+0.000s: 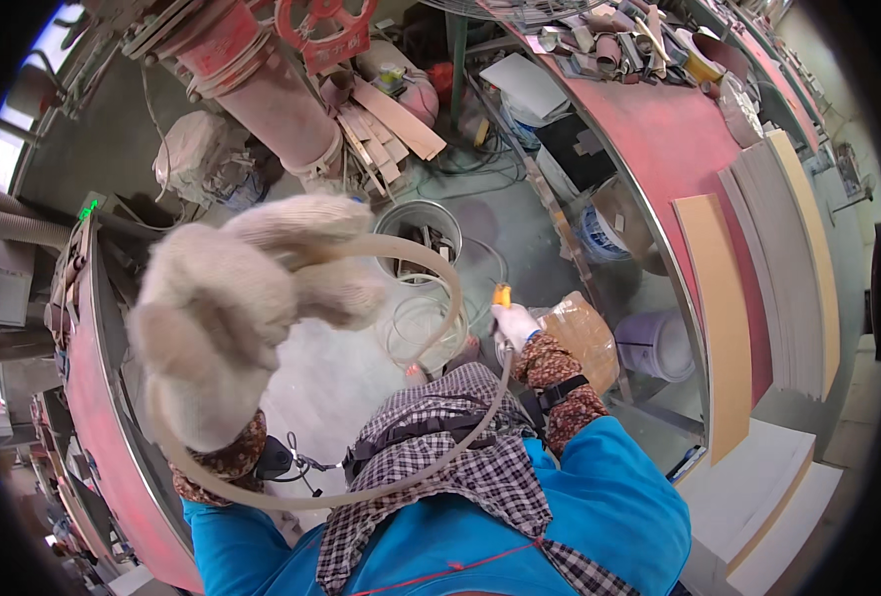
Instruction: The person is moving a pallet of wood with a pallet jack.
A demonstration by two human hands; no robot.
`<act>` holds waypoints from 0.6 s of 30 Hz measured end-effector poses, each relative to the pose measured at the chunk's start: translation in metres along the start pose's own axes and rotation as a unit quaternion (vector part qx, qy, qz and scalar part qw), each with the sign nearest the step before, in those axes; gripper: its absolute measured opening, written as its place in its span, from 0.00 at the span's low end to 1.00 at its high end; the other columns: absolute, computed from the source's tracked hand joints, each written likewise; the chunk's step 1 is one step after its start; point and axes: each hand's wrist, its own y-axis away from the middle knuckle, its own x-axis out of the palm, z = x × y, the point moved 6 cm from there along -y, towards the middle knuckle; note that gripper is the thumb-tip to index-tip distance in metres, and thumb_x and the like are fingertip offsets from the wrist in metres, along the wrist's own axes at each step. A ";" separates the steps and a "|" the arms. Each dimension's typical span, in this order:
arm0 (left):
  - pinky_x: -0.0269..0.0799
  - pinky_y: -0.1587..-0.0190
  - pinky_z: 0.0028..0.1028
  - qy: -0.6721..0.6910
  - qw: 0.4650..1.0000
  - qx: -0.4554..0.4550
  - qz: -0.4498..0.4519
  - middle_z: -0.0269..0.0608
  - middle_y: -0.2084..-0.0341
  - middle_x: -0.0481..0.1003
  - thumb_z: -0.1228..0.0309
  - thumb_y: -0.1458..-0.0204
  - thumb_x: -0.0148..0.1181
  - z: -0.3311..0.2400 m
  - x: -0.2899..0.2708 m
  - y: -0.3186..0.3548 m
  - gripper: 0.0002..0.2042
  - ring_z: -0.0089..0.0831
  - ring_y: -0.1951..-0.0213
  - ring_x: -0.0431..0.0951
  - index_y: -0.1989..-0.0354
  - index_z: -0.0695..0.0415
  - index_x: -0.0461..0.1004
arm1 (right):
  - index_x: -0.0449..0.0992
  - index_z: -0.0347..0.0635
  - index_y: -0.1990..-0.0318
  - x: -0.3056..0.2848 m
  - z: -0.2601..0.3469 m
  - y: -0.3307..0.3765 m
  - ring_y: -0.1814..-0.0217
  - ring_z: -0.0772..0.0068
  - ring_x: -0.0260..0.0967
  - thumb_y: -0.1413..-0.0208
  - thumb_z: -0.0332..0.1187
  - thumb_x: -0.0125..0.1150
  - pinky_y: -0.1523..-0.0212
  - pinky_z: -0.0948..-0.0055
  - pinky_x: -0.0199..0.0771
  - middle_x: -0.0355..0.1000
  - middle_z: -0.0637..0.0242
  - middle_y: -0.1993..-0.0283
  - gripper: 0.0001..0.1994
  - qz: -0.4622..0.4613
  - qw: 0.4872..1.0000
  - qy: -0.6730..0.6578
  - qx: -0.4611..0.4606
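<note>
In the left foreground my left hand, in a white knit glove, is closed around a pale translucent hose. This hose bows down past my apron and rises to my right hand; its other stretch drops to loose coils on the floor. Farther off at the right, my right hand, also gloved, is closed on a small yellow tool at the hose's end. Its exact kind is too small to make out. Just beyond the coils stands a metal bucket with scrap pieces in it.
A cardboard box and a white bucket stand beside my right arm. Red-topped benches flank me on the left and right; the right one holds stacked boards. Wood strips lean by a dusty red machine.
</note>
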 end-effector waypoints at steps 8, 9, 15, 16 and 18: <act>0.79 0.48 0.42 0.012 0.999 -0.049 0.003 0.70 0.41 0.70 0.43 0.30 0.43 0.061 0.013 -0.034 0.28 0.49 0.51 0.83 0.55 0.62 0.70 | 0.79 0.28 0.67 -0.043 -0.030 0.012 0.80 0.60 0.75 0.41 0.33 0.54 0.81 0.62 0.74 0.79 0.51 0.74 0.14 -0.063 0.983 0.123 0.119; 0.79 0.47 0.43 0.007 0.998 -0.049 0.031 0.69 0.40 0.70 0.44 0.30 0.44 0.067 0.014 -0.035 0.28 0.48 0.51 0.83 0.53 0.63 0.71 | 0.77 0.31 0.70 -0.047 -0.032 0.015 0.83 0.62 0.72 0.38 0.35 0.54 0.82 0.61 0.71 0.75 0.58 0.78 0.15 -0.052 0.979 0.175 0.091; 0.78 0.44 0.44 0.019 0.993 -0.051 0.109 0.68 0.41 0.71 0.45 0.31 0.46 0.084 0.026 -0.039 0.29 0.47 0.49 0.83 0.54 0.66 0.72 | 0.77 0.21 0.60 -0.069 -0.062 -0.013 0.67 0.54 0.83 0.46 0.31 0.63 0.67 0.62 0.83 0.81 0.47 0.66 0.16 -0.122 0.950 0.287 0.007; 0.77 0.44 0.44 0.007 0.990 -0.049 0.129 0.68 0.41 0.71 0.45 0.31 0.47 0.083 0.030 -0.039 0.29 0.47 0.49 0.83 0.54 0.66 0.72 | 0.77 0.20 0.57 -0.071 -0.064 -0.013 0.66 0.53 0.83 0.47 0.30 0.64 0.66 0.63 0.83 0.81 0.46 0.64 0.17 -0.134 0.948 0.288 0.031; 0.77 0.44 0.44 -0.015 0.988 -0.060 0.140 0.68 0.41 0.71 0.45 0.32 0.48 0.076 0.030 -0.039 0.29 0.47 0.50 0.83 0.54 0.67 0.73 | 0.80 0.26 0.59 -0.069 -0.060 -0.017 0.62 0.53 0.83 0.49 0.35 0.67 0.60 0.61 0.83 0.82 0.47 0.63 0.17 -0.111 0.908 0.404 -0.007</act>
